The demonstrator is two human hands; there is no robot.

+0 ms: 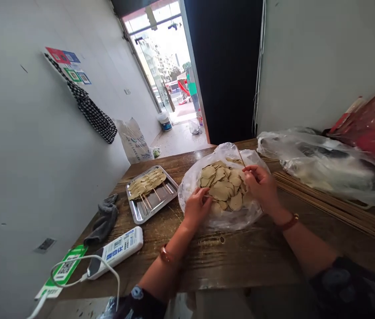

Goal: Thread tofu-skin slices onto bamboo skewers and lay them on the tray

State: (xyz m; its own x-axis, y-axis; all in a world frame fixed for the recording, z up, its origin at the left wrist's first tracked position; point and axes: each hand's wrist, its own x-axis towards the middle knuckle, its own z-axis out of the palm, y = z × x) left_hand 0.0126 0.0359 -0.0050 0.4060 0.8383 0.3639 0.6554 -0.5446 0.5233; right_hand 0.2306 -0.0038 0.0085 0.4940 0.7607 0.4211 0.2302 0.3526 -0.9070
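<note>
A clear plastic bag (187, 177) lies opened out on the wooden table, full of thin, roundish beige slices (222, 189). My right hand (260, 186) is at the bag's right side, its fingers closed on a thin wooden skewer (241, 156) that points up and away. At the left edge of the pile is my left hand (198, 207), thumb and fingers pinched together at a slice; its fingertips partly hide what they grip. Left of the bag, a metal tray (147, 214) carries skewered slices (147, 182) with their sticks towards me.
Loose wooden skewers (326, 201) lie to the right, beside plastic bags (320, 159). On the left are a grey cloth (105, 221), a white device (121, 249) with a cable (112, 270), and a green code card (66, 266). A doorway (170, 66) stands beyond the table.
</note>
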